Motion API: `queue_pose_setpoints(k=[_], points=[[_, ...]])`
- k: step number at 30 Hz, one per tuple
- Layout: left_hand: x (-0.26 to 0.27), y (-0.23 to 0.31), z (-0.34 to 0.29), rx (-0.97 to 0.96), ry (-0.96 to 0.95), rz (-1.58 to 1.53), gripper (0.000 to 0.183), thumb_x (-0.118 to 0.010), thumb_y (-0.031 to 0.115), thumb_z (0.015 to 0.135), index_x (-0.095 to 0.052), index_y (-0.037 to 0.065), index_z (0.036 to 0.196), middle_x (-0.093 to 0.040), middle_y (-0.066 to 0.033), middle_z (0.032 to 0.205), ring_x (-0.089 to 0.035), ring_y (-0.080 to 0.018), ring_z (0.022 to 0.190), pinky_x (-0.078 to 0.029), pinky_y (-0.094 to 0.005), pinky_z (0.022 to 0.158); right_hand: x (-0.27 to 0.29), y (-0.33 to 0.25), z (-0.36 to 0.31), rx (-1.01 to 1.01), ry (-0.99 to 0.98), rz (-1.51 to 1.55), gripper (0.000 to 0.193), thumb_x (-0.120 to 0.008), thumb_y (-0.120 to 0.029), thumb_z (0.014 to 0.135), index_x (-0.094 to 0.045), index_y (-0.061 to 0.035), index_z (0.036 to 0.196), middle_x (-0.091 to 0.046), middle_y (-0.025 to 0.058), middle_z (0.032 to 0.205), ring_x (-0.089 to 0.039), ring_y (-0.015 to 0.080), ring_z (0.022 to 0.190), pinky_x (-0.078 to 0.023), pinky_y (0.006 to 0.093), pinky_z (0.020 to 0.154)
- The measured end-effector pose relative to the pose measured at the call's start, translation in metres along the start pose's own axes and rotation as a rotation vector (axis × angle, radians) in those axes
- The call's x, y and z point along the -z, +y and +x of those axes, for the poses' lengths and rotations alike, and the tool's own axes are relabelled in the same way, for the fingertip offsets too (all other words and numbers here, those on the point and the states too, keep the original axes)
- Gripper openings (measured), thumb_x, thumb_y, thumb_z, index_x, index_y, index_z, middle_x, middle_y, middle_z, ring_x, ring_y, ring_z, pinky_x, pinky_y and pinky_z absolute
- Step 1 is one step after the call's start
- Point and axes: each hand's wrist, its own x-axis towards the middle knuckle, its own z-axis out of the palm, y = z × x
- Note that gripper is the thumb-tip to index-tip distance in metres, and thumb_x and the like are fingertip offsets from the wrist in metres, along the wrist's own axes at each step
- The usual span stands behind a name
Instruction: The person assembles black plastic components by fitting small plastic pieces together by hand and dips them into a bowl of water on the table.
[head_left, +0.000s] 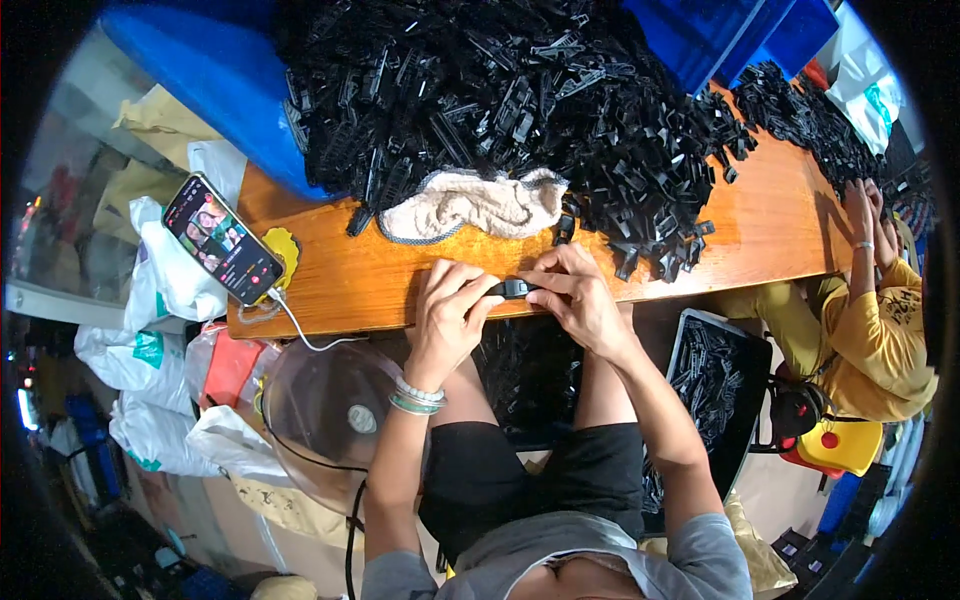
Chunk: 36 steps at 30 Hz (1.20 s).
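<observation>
Black plastic clip (515, 289) between left hand (447, 312) and right hand (588, 303), fingers (476, 292) pinched nearly closed on its ends; best held straight, pressure even.

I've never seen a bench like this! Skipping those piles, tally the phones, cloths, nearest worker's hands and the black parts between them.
Phone: 1
Cloth: 1
Hands: 2, the left hand and right hand
Black part held between them: 1, as far as I can see
Total: 5
</observation>
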Motion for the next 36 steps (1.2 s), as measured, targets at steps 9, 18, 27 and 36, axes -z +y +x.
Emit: queue_pose_setpoints(k=[9,18,27,36], points=[[0.042,-0.058,0.054,0.279,0.388,0.041,0.024,-0.078,0.010,0.071,-0.064,0.001,0.088,-0.060,-0.0114,0.090,-0.061,-0.0265,0.080,-0.050,-0.0358,0.072,0.013,0.004,-0.003,-0.241,0.225,-0.324,0.034,-0.073,-0.027,0.078,-0.062,0.0004,0.095,-0.057,0.0127,0.088,-0.056,0.0320,0.087,-0.046,0.0421,0.076],[0.048,-0.050,0.064,0.093,0.332,0.447,0.028,-0.074,0.009,0.071,-0.061,0.001,0.095,-0.059,-0.0123,0.094,-0.057,-0.0339,0.090,-0.048,-0.0415,0.075,-0.012,0.020,0.013,-0.163,0.331,-0.618,0.023,-0.066,-0.015,0.079,-0.058,-0.0040,0.096,-0.052,0.0123,0.087,-0.053,0.0303,0.084,-0.042,0.0396,0.071],[0.116,0.002,-0.051,0.406,0.243,0.075,0.033,-0.075,0.003,0.073,-0.059,0.002,0.102,-0.060,-0.0060,0.085,-0.054,-0.0145,0.071,-0.045,-0.0261,0.066,-0.016,0.025,0.014,-0.103,0.408,-0.711,0.022,-0.065,-0.013,0.078,-0.057,-0.0050,0.097,-0.053,0.0131,0.089,-0.052,0.0313,0.085,-0.041,0.0410,0.072],[0.103,-0.050,-0.252,0.964,0.323,0.011,0.030,-0.065,-0.006,0.071,-0.057,0.001,0.100,-0.058,-0.0059,0.080,-0.058,-0.0126,0.070,-0.048,-0.0254,0.066,-0.020,0.029,0.011,-0.081,0.405,-0.708,0.024,-0.065,-0.015,0.081,-0.059,-0.0061,0.102,-0.054,0.0110,0.089,-0.053,0.0295,0.085,-0.040,0.0401,0.074]])
